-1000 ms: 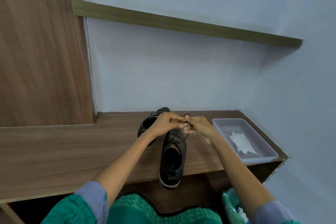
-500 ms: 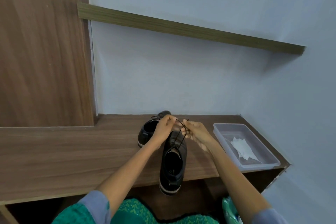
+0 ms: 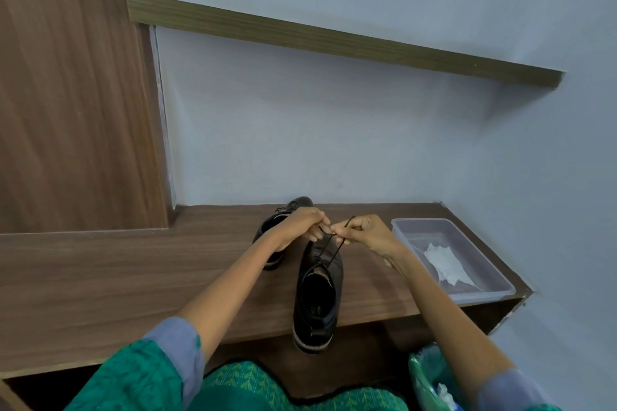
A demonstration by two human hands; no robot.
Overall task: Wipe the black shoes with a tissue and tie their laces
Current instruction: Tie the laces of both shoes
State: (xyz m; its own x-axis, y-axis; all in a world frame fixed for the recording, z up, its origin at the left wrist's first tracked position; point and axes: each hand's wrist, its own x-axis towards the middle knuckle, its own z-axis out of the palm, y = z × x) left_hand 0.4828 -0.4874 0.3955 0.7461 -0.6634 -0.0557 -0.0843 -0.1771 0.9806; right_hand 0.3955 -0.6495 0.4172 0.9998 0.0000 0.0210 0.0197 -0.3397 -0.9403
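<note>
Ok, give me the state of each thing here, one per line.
near shoe: upright on the shelf, heel past the edge, lace untied
lace: pulled up taut
left hand: pinches lace
right hand: pinches lace
far shoe: upright
tray: holds crumpled tissue

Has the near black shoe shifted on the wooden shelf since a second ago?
No. The near black shoe still overhangs the wooden shelf front edge, left of the plastic tray.

No text, label, brand or number could be read anywhere (a faint pale mark inside the near black leather lace-up shoe [image 3: 318, 294] stayed illegible).
</note>
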